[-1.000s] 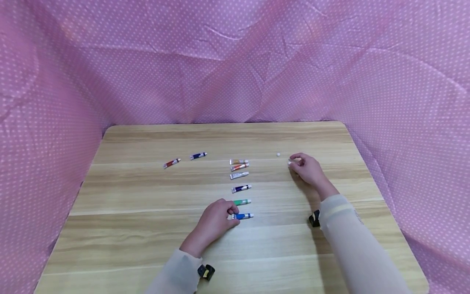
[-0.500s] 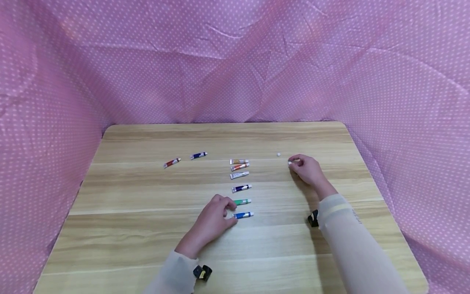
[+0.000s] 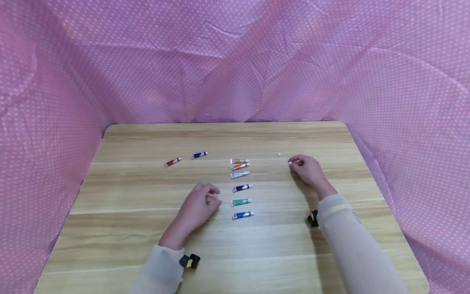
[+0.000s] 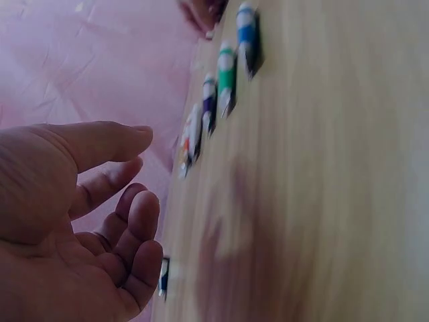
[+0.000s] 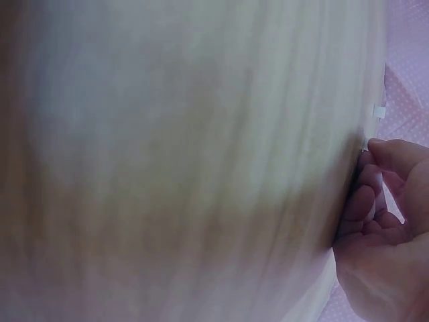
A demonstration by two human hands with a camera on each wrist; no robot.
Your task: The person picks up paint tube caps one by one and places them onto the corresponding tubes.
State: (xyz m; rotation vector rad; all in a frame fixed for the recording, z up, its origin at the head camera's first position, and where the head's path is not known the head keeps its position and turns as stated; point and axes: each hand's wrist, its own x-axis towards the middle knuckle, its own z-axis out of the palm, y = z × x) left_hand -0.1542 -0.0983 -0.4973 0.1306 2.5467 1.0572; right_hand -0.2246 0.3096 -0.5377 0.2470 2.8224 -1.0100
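Observation:
My left hand (image 3: pixel 196 206), fingers loosely bent and holding nothing, hovers left of a column of small paint tubes. Nearest to it are a blue tube (image 3: pixel 242 215) and a green tube (image 3: pixel 241 202). Farther up the column lie a dark purple tube (image 3: pixel 242 188), a whitish tube (image 3: pixel 240 174), an orange-red tube (image 3: pixel 240 166) and an ochre tube (image 3: pixel 239 161). At the right, my right hand (image 3: pixel 309 170) pinches a small white piece (image 3: pixel 290 163) between thumb and fingertips, low at the table. Another small white piece (image 5: pixel 379 111) lies just beyond it in the right wrist view.
Two more paint tubes lie at the back left of the wooden table (image 3: pixel 121 228): a red tube (image 3: pixel 172 162) and a dark blue tube (image 3: pixel 199 155). Pink dotted cloth (image 3: pixel 235 81) hangs behind the table and along both sides.
My left hand has let go of the blue tube and drawn back to the left, leaving the blue and green tubes uncovered. The right hand stays almost still with its white piece.

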